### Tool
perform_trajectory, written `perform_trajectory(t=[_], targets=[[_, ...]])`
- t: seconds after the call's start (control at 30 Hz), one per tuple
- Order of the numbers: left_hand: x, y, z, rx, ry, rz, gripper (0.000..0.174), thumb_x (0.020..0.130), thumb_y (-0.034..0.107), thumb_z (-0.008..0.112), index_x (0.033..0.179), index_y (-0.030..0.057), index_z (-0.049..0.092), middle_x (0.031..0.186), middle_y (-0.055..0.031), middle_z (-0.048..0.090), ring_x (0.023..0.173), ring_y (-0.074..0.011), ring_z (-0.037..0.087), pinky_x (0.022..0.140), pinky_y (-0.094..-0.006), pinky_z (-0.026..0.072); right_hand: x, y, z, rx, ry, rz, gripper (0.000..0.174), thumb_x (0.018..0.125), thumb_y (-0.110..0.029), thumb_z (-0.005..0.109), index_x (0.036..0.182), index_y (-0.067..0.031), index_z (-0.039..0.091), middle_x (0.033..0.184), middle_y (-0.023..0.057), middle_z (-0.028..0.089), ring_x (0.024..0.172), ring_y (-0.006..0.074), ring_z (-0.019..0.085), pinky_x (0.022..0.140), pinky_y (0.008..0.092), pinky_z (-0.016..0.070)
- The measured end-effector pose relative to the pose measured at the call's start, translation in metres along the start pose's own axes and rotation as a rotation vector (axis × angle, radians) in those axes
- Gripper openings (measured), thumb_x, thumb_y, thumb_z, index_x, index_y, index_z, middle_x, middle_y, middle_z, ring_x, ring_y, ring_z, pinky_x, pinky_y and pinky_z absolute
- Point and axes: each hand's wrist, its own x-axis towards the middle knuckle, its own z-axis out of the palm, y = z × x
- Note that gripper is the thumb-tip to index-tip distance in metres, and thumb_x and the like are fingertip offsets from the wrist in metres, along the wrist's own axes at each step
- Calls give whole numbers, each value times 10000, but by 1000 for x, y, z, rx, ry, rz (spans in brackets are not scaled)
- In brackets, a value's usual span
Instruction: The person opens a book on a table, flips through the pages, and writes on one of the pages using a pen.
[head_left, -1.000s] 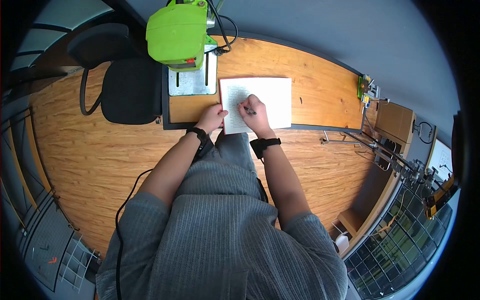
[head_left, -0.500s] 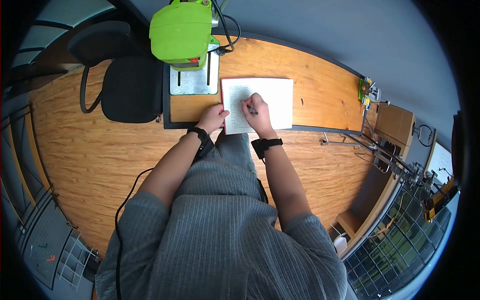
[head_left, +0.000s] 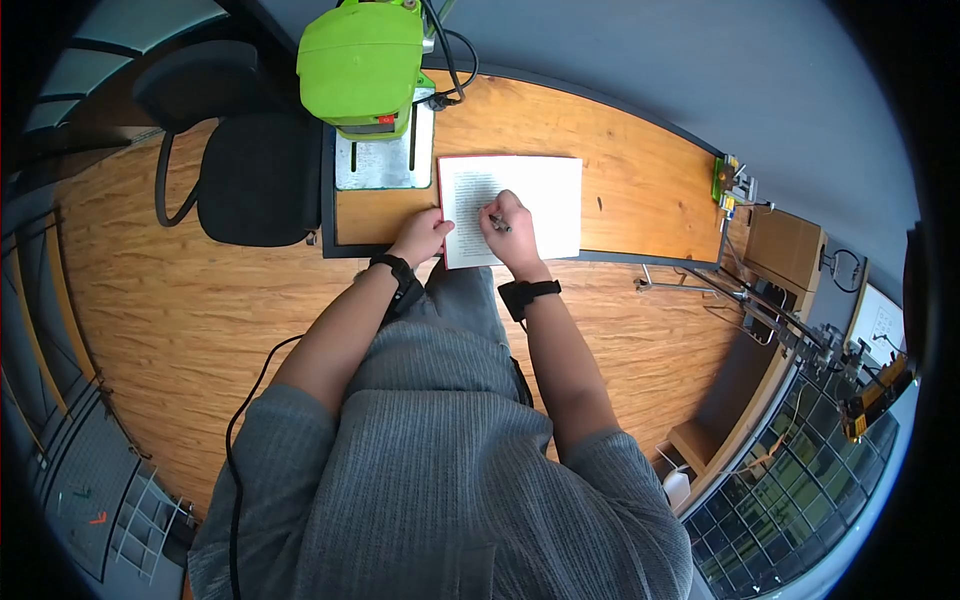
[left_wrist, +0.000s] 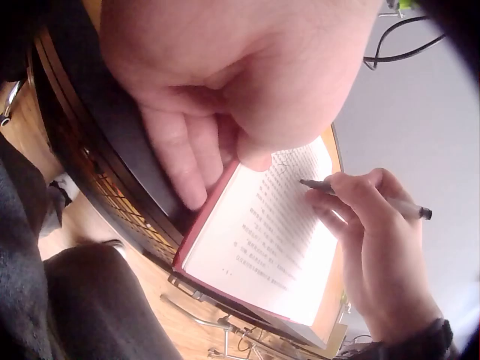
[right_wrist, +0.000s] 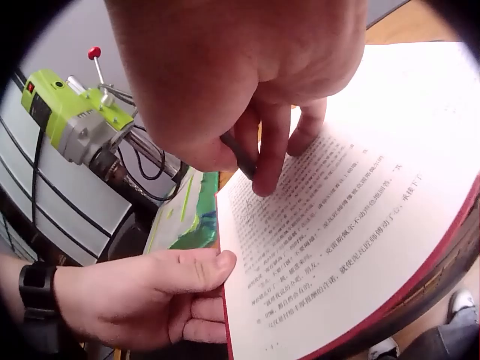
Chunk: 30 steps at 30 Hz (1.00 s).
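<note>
Pinching a slim pen with a dark tip and a pale barrel [left_wrist: 407, 208], the person's right hand [head_left: 513, 232] has its thumb and fingers clamped on the shaft above a thick, red-covered book of white paper [head_left: 548, 205]. The tip points down at the lines of small black print on the left-hand page, though whether it touches the paper is hard to tell, since the fingers hide it in the right wrist view. Thin dark strokes cross the print near the pen. At the book's left edge, the left hand [head_left: 422, 238] grips the side, thumb on the page margin and the other fingers at the red cover. The book lies spread on a brown wooden table with a black border [head_left: 655, 190], its near edge reaching over the front border and its right-hand page showing white. Each wrist wears a black strap, one on the left [head_left: 403, 272] and one on the right [head_left: 532, 291]. Just beyond the book's upper left corner is a slotted silver metal base plate [head_left: 390, 165], under a bright green machine [head_left: 362, 65] with a red switch and black cables. A black chair [head_left: 258, 185] stands beside the table's left end, and a small green-and-metal device [head_left: 733, 182] sits at its far right end. Wood-patterned flooring [head_left: 190, 330] spreads below.
</note>
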Motion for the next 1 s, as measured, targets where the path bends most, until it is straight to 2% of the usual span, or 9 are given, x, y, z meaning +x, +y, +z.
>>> perform_trajectory(t=[0.23, 0.33, 0.4, 0.5, 0.53, 0.73, 0.87, 0.97, 1.0], targets=[[2, -2, -1, -3, -5, -14, 264, 1097, 148, 519, 1305, 0, 587, 1140, -113, 704, 991, -211, 734, 851, -385, 637, -4, -4, -5, 25, 13, 6, 173, 851, 5, 725, 862, 0, 552, 801, 186, 650, 742, 372, 683, 678, 407, 561], [1, -2, 0, -27, 0, -12, 262, 1096, 145, 521, 1300, -8, 582, 1149, -118, 703, 1002, -219, 733, 856, -390, 638, -11, 2, -7, -67, -108, -26, 172, 848, 5, 728, 858, 0, 556, 806, 179, 662, 727, 353, 679, 676, 398, 555], [2, -2, 0, -40, 4, -12, 262, 1095, 144, 522, 1297, -11, 580, 1151, -119, 703, 1007, -223, 733, 858, -392, 639, -13, 8, -7, 102, -69, 80, 187, 887, -29, 742, 867, -12, 557, 806, 132, 696, 758, 238, 699, 696, 357, 555], [-2, -1, 2, -72, 34, -3, 266, 1072, 151, 569, 1267, -22, 623, 1119, -122, 718, 969, -211, 742, 790, -348, 647, -2, 12, -13, 127, 35, 130, 194, 897, -34, 750, 864, -19, 559, 807, 113, 699, 773, 194, 698, 706, 345, 556], [-3, 2, 1, -64, 31, -8, 267, 1073, 150, 567, 1269, -23, 621, 1124, -122, 717, 976, -211, 741, 802, -350, 648, 3, 11, -17, 87, 16, 118, 199, 869, -11, 748, 865, -6, 549, 812, 169, 672, 738, 312, 687, 689, 378, 553], [-5, 6, 1, -52, 21, -15, 275, 1076, 153, 562, 1280, -23, 618, 1134, -122, 715, 979, -208, 738, 820, -352, 649, 9, 9, -12, 47, 36, -17, 202, 873, -9, 739, 872, -8, 537, 831, 170, 668, 782, 335, 694, 699, 412, 560], [-4, 4, 0, -39, 30, -12, 284, 1069, 157, 573, 1277, -27, 626, 1111, -121, 719, 949, -201, 740, 801, -350, 651, 2, 11, -14, -9, -20, -1, 201, 866, -4, 733, 873, -6, 532, 829, 171, 661, 781, 347, 692, 703, 414, 561], [2, -4, -1, -55, 29, 7, 287, 1064, 158, 579, 1277, -27, 632, 1085, -114, 720, 929, -195, 740, 788, -347, 652, 4, 9, -15, -2, 46, 46, 198, 856, -2, 735, 878, -5, 539, 829, 169, 658, 781, 357, 688, 701, 409, 559], [2, -3, -1, -44, 21, 5, 291, 1064, 157, 579, 1290, -18, 632, 1068, -105, 719, 921, -191, 736, 787, -343, 649, 3, 6, -18, -8, -23, 22, 196, 851, -2, 738, 874, -5, 543, 827, 169, 657, 778, 358, 686, 696, 408, 557]])
